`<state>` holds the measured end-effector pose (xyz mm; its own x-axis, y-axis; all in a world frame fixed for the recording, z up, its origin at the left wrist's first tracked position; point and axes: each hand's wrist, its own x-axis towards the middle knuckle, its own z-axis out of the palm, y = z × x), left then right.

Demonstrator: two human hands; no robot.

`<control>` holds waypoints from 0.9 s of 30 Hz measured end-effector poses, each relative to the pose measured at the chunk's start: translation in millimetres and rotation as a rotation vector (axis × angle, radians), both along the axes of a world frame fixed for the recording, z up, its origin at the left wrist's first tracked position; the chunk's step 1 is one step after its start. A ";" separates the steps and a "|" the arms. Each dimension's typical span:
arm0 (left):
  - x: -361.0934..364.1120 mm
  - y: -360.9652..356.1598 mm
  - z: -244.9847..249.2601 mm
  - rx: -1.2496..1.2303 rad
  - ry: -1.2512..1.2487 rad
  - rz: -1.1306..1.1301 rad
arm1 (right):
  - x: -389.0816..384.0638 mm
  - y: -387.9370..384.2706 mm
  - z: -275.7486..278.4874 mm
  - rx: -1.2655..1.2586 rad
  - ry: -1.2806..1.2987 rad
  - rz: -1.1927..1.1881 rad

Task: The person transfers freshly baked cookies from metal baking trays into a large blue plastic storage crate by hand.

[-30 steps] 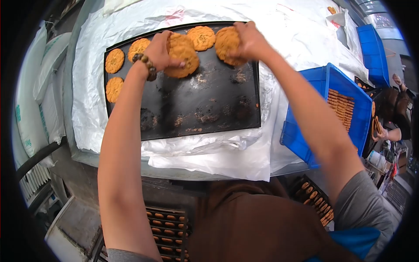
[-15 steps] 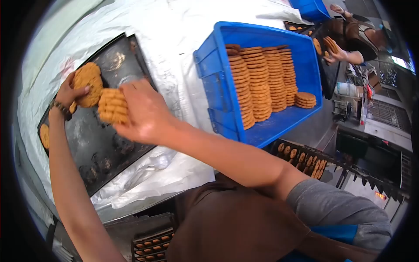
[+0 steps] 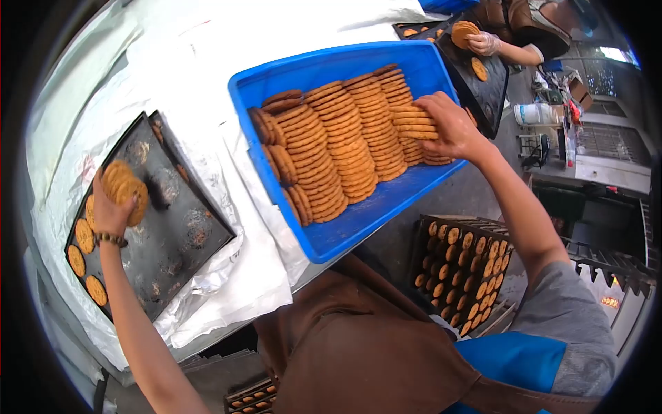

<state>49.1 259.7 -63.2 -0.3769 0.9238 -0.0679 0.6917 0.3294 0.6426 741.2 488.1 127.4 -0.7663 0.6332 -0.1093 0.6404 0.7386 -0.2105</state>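
My left hand (image 3: 114, 207), with a beaded bracelet at its wrist, grips a few round cookies (image 3: 125, 192) over the dark baking tray (image 3: 165, 186). Several flat cookies (image 3: 84, 236) lie along that tray's left side. My right hand (image 3: 449, 125) is closed round a short stack of cookies (image 3: 414, 123) inside the blue plastic crate (image 3: 345, 243). This stack is at the right end of the crate, over other cookies there. Long leaning rows of cookies (image 3: 348, 141) fill much of the crate, with smaller groups (image 3: 279, 165) at its left end.
White sheeting (image 3: 200, 76) covers the table. At the upper right, another person's gloved hand (image 3: 485, 43) holds cookies over a dark tray (image 3: 476, 83). Below the table edge, a rack (image 3: 458, 276) holds trays of cookies. A white bucket (image 3: 536, 114) stands farther right.
My right hand has carried its stack from beside the tray into the crate's right end. The left hand still holds cookies over the tray. The view has shifted, bringing the crate nearer the middle.
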 end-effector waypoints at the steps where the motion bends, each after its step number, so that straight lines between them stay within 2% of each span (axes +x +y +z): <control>1: 9.6 -7.2 13.7 -0.001 0.033 0.021 | 20.0 12.4 -8.8 0.003 -0.051 0.124; 4: 63.8 -21.3 82.1 -0.029 0.093 0.167 | 59.4 42.1 -32.5 -0.082 -0.142 0.166; 5: 82.6 -26.4 105.2 -0.027 0.107 0.155 | 69.9 49.7 -38.6 -0.089 -0.170 0.176; 6: 100.5 -31.9 127.2 0.062 0.027 0.169 | 80.5 51.7 -46.3 -0.091 -0.154 0.167; 8: 150.2 -16.0 169.8 0.155 -0.044 0.183 | 96.7 63.9 -57.5 -0.139 -0.205 0.187; 9: 183.1 -6.1 193.7 0.202 -0.053 0.187 | 94.7 61.3 -55.3 -0.169 -0.318 0.144; 12: 285.5 34.6 237.5 0.278 -0.137 0.144 | 109.1 58.0 -55.6 -0.127 -0.252 0.152; 13: 321.1 52.7 245.2 0.281 -0.248 0.125 | 113.0 58.8 -54.1 -0.190 -0.272 0.116; 15: 382.1 90.0 243.7 0.290 -0.421 0.057 | 129.0 57.8 -61.3 -0.219 -0.190 0.116; 18: 458.7 146.6 213.6 0.323 -0.584 -0.082 | 146.6 57.6 -68.0 -0.252 -0.068 0.104; 20: 491.7 179.6 185.8 0.339 -0.234 -0.242 | 151.6 60.2 -63.2 -0.300 -0.012 0.129; 23: 543.9 212.2 159.8 0.391 -0.080 -0.362 | 159.7 64.5 -51.9 -0.337 -0.009 0.145; 27: 591.8 239.6 115.0 0.413 -0.034 -0.405 | 157.9 62.9 -47.0 -0.392 -0.028 0.150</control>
<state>640.9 499.2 51.8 0.0084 0.9465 0.3227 0.6870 -0.2399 0.6859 899.0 551.0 80.3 -0.8400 0.4212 -0.3421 0.5415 0.6912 -0.4786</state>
